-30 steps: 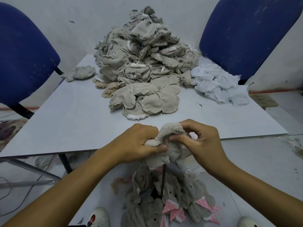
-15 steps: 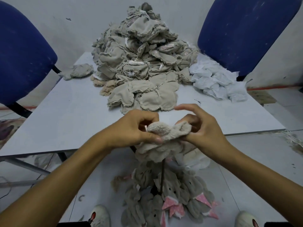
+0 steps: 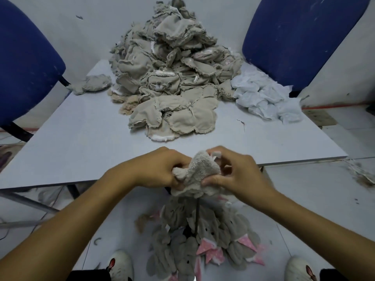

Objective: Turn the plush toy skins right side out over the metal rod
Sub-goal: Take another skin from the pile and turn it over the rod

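A fuzzy grey plush skin (image 3: 199,173) sits bunched on top of a thin dark metal rod (image 3: 197,216) that stands upright just in front of the table edge. My left hand (image 3: 160,169) grips the skin's left side with curled fingers. My right hand (image 3: 235,171) pinches its right side, thumb underneath. The rod's tip is hidden inside the skin. On the floor round the rod's foot lies a heap of turned grey plush skins (image 3: 203,240) with pink spotted ears.
A tall pile of inside-out beige skins (image 3: 172,78) fills the back of the grey table (image 3: 81,138), with white fabric pieces (image 3: 263,98) to its right. Blue chairs (image 3: 24,63) stand left and right. My white shoes (image 3: 119,264) flank the floor heap.
Both hands have pushed the skin lower over the rod and closed in on its sides. More fuzzy surface shows on top than before.
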The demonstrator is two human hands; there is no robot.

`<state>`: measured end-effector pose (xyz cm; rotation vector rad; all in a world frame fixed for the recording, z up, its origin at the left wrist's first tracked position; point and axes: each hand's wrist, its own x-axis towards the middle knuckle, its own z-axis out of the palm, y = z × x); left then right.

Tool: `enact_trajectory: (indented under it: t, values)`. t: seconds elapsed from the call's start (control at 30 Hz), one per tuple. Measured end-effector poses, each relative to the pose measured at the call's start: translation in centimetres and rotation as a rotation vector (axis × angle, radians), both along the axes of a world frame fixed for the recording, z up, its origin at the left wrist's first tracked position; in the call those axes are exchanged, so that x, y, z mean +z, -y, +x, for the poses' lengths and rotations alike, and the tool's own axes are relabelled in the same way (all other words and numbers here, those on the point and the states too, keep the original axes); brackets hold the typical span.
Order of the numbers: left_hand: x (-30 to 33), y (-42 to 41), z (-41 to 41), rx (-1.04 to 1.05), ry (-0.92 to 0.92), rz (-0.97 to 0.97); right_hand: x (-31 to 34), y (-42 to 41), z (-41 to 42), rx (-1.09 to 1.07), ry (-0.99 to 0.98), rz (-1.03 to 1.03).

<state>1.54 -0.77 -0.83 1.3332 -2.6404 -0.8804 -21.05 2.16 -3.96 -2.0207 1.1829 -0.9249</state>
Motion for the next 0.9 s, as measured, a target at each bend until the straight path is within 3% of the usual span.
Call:
enact_trajectory:
  t: [0.07, 0.2, 0.33, 0.43, 0.5, 0.57, 0.67, 0.73, 0.83, 0.9]
  values:
    - [-0.1, -0.1, -0.4, -0.011, 0.025, -0.012, -0.7, -0.2, 0.2, -0.055, -0.01, 0.012]
    - [0.6, -0.7, -0.4, 0.071, -0.275, 0.056, -1.0, -0.3, -0.6, 0.013, -0.011, 0.067]
    - [1.1, -1.3, -1.6, 0.137, -0.584, -0.052, -1.7, -1.2, -0.5, 0.015, -0.158, -0.019]
    - [1.2, -1.4, -2.3, 0.182, -0.741, -0.113, -1.6, -1.4, -0.6, -0.037, -0.044, -0.05]
    - [1.3, -1.3, -2.2, 0.126, -0.679, -0.221, -1.4, -1.3, -0.8, -0.048, -0.039, -0.049]
    - [1.0, -1.3, -2.3, 0.066, -0.497, -0.274, -1.5, -1.1, -0.8, -0.007, -0.189, -0.032]
    - [0.6, -1.1, -2.4, 0.077, -0.36, -0.145, -1.8, -1.1, -0.4, 0.027, -0.31, -0.06]
    - [1.1, -0.9, -1.9, 0.08, -0.436, -0.056, -1.6, -1.3, -0.4, -0.006, -0.199, -0.054]
    - [2.2, -0.3, -0.3, 0.118, -0.616, 0.058, -0.4, -1.1, -0.9, -0.071, 0.12, -0.048]
    - [2.7, 0.0, 0.7, 0.129, -0.588, 0.105, 0.6, -1.0, -0.8, -0.05, 0.234, -0.098]
